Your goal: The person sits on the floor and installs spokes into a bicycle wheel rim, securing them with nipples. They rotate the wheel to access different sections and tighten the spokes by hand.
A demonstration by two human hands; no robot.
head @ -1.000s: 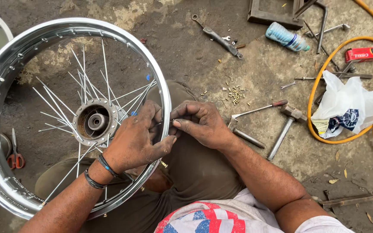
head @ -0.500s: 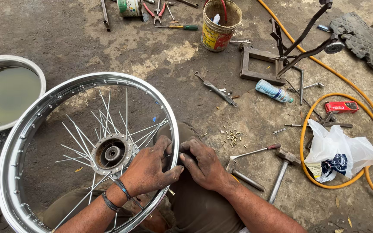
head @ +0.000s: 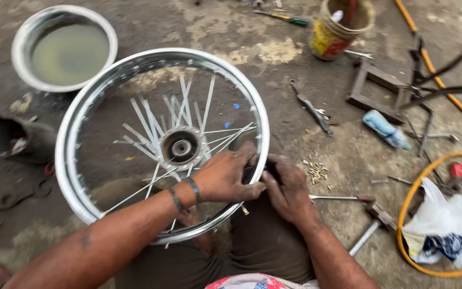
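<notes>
Chrome spoked wheel rim [head: 81, 128], flat across the lap.

A shiny spoked metal wheel rim [head: 76, 134] lies mid-frame on the stained concrete floor [head: 252, 107]. Both hands meet at its lower right edge: left hand [head: 223, 176] inside, right hand [head: 290, 190] outside. A round steel basin of murky liquid [head: 25, 37] sits upper left, a white plastic bag [head: 445, 225] lower right.

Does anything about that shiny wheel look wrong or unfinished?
Yes. On the chrome spoked wheel rim, many thin silver spokes fan loose from the round metal hub, their outer ends short of the rim. Both the left hand and right hand grip the rim's near edge.
</notes>
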